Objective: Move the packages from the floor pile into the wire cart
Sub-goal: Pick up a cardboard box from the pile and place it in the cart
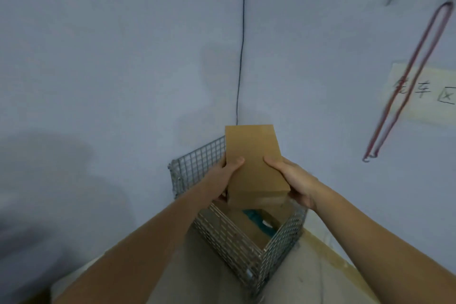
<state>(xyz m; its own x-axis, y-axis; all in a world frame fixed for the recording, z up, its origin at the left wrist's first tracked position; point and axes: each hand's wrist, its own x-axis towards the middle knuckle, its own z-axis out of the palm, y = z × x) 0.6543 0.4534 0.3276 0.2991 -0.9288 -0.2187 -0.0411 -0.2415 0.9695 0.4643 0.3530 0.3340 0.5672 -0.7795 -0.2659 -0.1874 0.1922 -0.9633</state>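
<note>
Now the cardboard box (254, 163) is gripped on its left edge by the left hand (225, 180) and on its right edge by the right hand (294, 182), its long axis pointing away toward the wall, and is held directly above the open wire cart (246, 254), so lowering seems the likely move.

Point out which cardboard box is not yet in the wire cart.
The plain box gripped by the left hand and right hand, above the wire cart; the other box lies inside.
</note>
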